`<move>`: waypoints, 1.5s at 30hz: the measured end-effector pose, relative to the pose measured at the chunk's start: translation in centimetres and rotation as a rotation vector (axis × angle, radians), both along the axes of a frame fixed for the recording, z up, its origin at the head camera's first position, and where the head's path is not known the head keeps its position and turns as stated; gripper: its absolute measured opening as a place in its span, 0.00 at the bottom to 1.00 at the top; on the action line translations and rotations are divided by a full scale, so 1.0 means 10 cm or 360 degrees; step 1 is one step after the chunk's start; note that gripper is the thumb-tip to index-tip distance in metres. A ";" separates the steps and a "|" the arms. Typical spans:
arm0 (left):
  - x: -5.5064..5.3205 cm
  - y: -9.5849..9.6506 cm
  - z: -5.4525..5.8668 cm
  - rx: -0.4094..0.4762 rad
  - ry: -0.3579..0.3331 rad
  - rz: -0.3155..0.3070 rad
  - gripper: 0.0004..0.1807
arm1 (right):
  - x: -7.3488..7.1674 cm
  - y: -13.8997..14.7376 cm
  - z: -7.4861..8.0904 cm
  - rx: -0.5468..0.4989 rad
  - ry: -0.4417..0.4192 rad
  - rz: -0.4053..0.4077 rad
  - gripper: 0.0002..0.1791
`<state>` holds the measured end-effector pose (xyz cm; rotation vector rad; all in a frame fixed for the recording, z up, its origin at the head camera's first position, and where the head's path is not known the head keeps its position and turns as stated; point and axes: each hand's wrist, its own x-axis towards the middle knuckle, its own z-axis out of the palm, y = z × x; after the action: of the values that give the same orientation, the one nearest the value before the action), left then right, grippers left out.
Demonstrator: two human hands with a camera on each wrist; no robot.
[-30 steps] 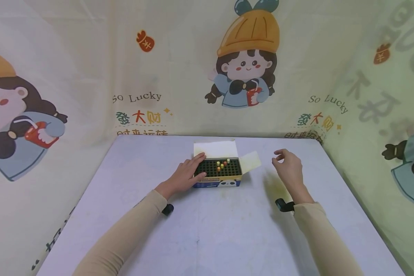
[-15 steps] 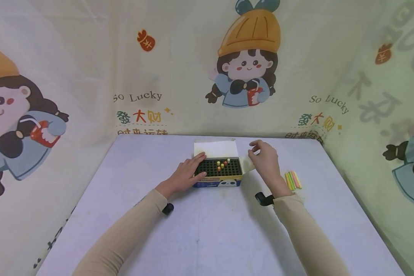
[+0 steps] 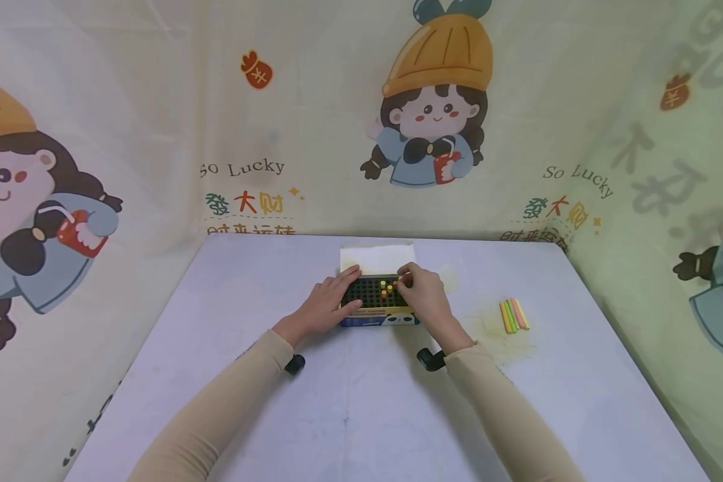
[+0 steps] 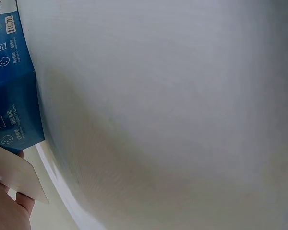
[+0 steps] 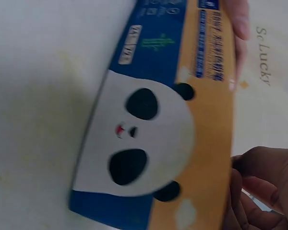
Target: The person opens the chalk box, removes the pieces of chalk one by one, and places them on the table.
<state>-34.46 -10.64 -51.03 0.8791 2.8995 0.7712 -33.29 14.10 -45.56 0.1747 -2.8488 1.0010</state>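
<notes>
My left hand (image 3: pixel 319 308) holds the left end of a chalk box (image 3: pixel 373 323), thumb at the front rim and fingers at the back. In the left wrist view, my left fingers (image 4: pixel 25 201) show beside a cardboard flap (image 4: pixel 14 172). The box, blue and yellow with a panda face, holds a black grid of holes (image 3: pixel 358 291). Several short chalk ends stand up in it, one of them an orange chalk stick (image 3: pixel 383 294). At the right end my right hand (image 3: pixel 428 298) pinches with thumb and forefinger around a pale yellow chalk top, mostly hidden by the fingertips.
The box's white lid (image 3: pixel 376 258) stands raised at the back. To the right, several yellow, green and pink chalk sticks (image 3: pixel 514 316) lie side by side on the white table (image 3: pixel 337 415). A printed cloth (image 3: pixel 325 134) hangs behind the table.
My right hand has moved left from above the right side of the table to the box's right end, uncovering the loose chalk sticks. My left hand has stayed on the box.
</notes>
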 end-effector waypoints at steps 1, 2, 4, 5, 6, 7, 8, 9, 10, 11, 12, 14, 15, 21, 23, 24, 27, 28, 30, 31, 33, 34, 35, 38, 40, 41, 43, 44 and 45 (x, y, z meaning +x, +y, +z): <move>0.00 0.00 0.00 -0.0005 0.0000 0.0002 0.41 | 0.00 -0.01 -0.01 0.0000 -0.0022 -0.0001 0.11; 0.00 0.00 0.00 -0.0006 0.0000 0.0005 0.41 | 0.00 -0.02 -0.03 0.0007 -0.0038 0.0001 0.10; 0.00 0.00 0.00 0.0000 -0.0002 0.0009 0.41 | 0.00 -0.04 -0.05 0.0031 -0.0051 0.0005 0.09; 0.00 0.00 0.00 0.0002 -0.0001 0.0010 0.41 | 0.00 -0.05 -0.06 0.0045 -0.0051 0.0007 0.09; 0.00 0.00 0.00 0.0004 -0.0001 0.0012 0.41 | -0.01 -0.05 -0.07 0.0061 -0.0048 0.0007 0.08; 0.00 0.00 0.00 0.0007 -0.0001 0.0012 0.41 | -0.01 -0.06 -0.08 0.0077 -0.0045 0.0006 0.08; -0.01 0.00 0.00 0.0011 0.0000 0.0012 0.41 | -0.01 -0.06 -0.09 0.0091 -0.0042 0.0009 0.08; -0.01 0.00 0.00 0.0013 -0.0001 0.0010 0.41 | -0.01 -0.06 -0.10 0.0103 -0.0040 0.0012 0.09; -0.01 0.00 0.00 0.0013 -0.0001 0.0008 0.41 | -0.02 -0.06 -0.10 0.0112 -0.0038 0.0016 0.09; -0.01 0.00 0.00 0.0013 -0.0002 0.0007 0.41 | -0.02 -0.07 -0.11 0.0119 -0.0038 0.0020 0.09; -0.01 -0.01 0.00 0.0017 -0.0003 0.0005 0.41 | -0.02 -0.06 -0.11 0.0123 -0.0035 0.0024 0.09; -0.01 -0.01 -0.01 0.0016 -0.0003 0.0004 0.40 | -0.02 -0.06 -0.12 0.0123 -0.0026 0.0033 0.09; -0.01 -0.01 0.00 0.0019 0.0001 0.0002 0.40 | -0.02 -0.06 -0.12 0.0123 -0.0018 0.0036 0.09; -0.01 0.00 -0.01 0.0021 0.0009 -0.0005 0.41 | -0.01 -0.06 -0.13 0.0146 0.0050 0.0050 0.05; -0.01 0.00 -0.01 0.0014 0.0000 -0.0005 0.41 | -0.01 -0.06 -0.13 0.0159 0.0065 0.0054 0.05; -0.01 0.00 -0.01 0.0015 0.0000 -0.0005 0.41 | -0.01 -0.06 -0.13 0.0165 0.0069 0.0055 0.05; -0.01 0.00 0.00 0.0018 0.0004 -0.0004 0.41 | -0.01 -0.06 -0.13 0.0175 0.0079 0.0050 0.05; -0.01 0.00 0.00 0.0020 0.0006 -0.0003 0.41 | -0.01 -0.06 -0.13 0.0174 0.0079 0.0048 0.05; -0.01 0.00 0.00 0.0024 0.0010 -0.0003 0.41 | -0.01 -0.06 -0.13 0.0180 0.0080 0.0047 0.05; -0.01 0.00 0.00 0.0024 0.0012 -0.0002 0.41 | 0.00 -0.06 -0.13 0.0182 0.0079 0.0045 0.05; -0.01 0.00 0.00 0.0023 0.0009 -0.0002 0.41 | 0.00 -0.06 -0.13 0.0188 0.0081 0.0047 0.05; -0.01 0.00 0.00 0.0022 0.0007 -0.0002 0.41 | 0.01 -0.06 -0.13 0.0193 0.0082 0.0047 0.05; -0.01 0.00 -0.01 0.0020 0.0007 -0.0002 0.41 | 0.01 -0.06 -0.13 0.0196 0.0083 0.0048 0.05; -0.01 0.00 -0.01 0.0018 0.0007 -0.0005 0.41 | 0.01 -0.06 -0.13 0.0194 0.0091 0.0051 0.06; -0.01 0.00 -0.01 0.0027 0.0004 -0.0008 0.41 | 0.01 -0.06 -0.13 0.0193 0.0095 0.0054 0.06; 0.00 0.00 0.00 0.0030 0.0003 -0.0008 0.41 | 0.01 -0.06 -0.13 0.0193 0.0099 0.0056 0.06; 0.00 0.00 0.00 0.0036 -0.0003 -0.0011 0.41 | 0.01 -0.06 -0.14 0.0194 0.0103 0.0057 0.06; 0.00 0.00 0.01 0.0032 -0.0006 -0.0009 0.41 | 0.01 -0.06 -0.14 0.0193 0.0106 0.0060 0.06; 0.00 0.00 0.01 0.0028 -0.0009 -0.0007 0.41 | 0.01 -0.06 -0.14 0.0192 0.0107 0.0061 0.06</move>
<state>-34.43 -10.64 -50.95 0.8830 2.8891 0.7991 -33.16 13.45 -46.94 0.2693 -2.8553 0.8140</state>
